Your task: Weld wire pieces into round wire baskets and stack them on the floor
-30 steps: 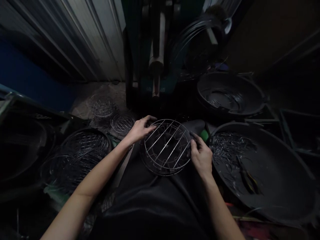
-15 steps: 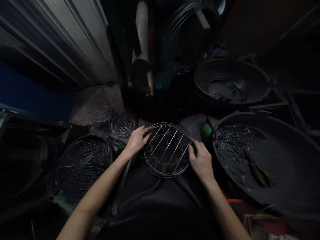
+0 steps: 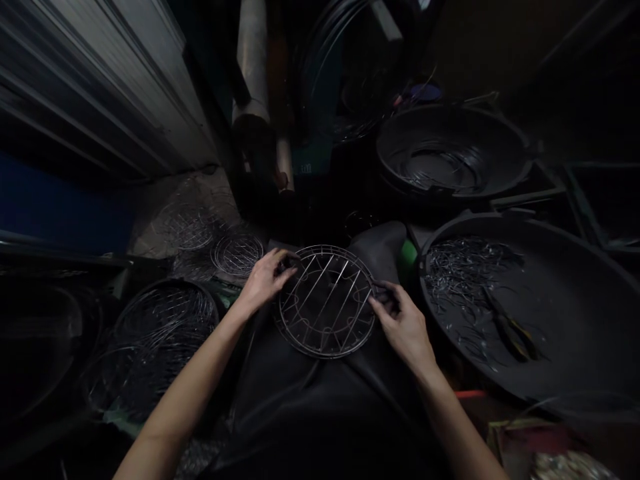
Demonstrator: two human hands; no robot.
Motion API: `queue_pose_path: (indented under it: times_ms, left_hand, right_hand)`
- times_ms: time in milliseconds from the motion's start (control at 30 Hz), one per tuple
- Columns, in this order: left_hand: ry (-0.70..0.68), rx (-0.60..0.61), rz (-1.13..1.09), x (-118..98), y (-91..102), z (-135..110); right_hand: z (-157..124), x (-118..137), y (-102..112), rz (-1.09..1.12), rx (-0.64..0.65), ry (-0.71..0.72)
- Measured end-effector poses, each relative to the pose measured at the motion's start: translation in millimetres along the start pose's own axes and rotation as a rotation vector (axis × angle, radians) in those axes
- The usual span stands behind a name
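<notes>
**Holding a round wire rack (image 3: 337,285) by two sides, over the lap (image 3: 320,400)**

The rack lies nearly flat above dark cloth, between the two hands. The right hand (image 3: 404,323) pinches its rim between thumb and forefinger; the left hand (image 3: 265,280) has thumb and forefinger at the upper left of the rim, partly spread, and whether they pinch it or merely touch cannot be told. Good handling here probably calls for light, even pressure from opposite sides, so that the thin bars do not bend, with the rings kept concentric and the fingers clear of wire ends.

Containers, right: a large pan (image 3: 585,300) bears a heap of short wire pieces (image 3: 465,267) against its near-left wall, with pliers (image 3: 515,333) beside the heap, handles pointing down and right. Behind it, a second pan (image 3: 480,127) holds loosely coiled wire (image 3: 450,163). Left: a tub (image 3: 216,307) is filled with tangled wirework (image 3: 165,320), some of it gridded and spilling over the near edge. Farther left, a dark basin (image 3: 77,320) stands in shadow; its contents cannot be made out.
</notes>
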State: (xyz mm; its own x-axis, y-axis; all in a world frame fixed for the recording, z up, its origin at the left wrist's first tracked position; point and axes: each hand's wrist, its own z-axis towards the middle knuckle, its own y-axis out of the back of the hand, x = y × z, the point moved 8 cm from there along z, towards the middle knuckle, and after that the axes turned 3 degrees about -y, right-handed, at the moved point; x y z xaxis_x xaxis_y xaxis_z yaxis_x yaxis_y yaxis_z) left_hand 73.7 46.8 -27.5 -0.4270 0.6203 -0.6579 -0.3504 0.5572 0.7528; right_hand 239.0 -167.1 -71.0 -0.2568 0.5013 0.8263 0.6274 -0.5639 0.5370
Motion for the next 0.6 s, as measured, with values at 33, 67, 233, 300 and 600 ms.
queue_pose_path:
  times_ms: [33, 67, 233, 300, 600]
  left_hand:
    - [-0.012, 0.011, -0.029, 0.9, 0.0, 1.8]
    - [-0.021, 0.031, -0.052, 2.0, -0.7, 3.6]
    - [0.009, 0.16, -0.105, 12.1, -9.9, 7.8]
    - [0.027, 0.19, -0.116, 16.3, -13.0, 7.1]
    - [0.044, 0.145, -0.09, 15.7, -15.6, -1.6]
  right_hand:
    - [1.7, -7.6, -1.7, 0.058, 0.015, -0.049]
    - [3.4, -15.3, -4.2, 0.126, 0.032, -0.097]
    - [8.4, -38.1, -16.8, 0.431, 0.106, -0.223]
    - [7.4, -41.1, -17.8, 0.467, 0.102, -0.242]
    - [-1.4, -36.0, -14.8, 0.537, 0.062, -0.209]
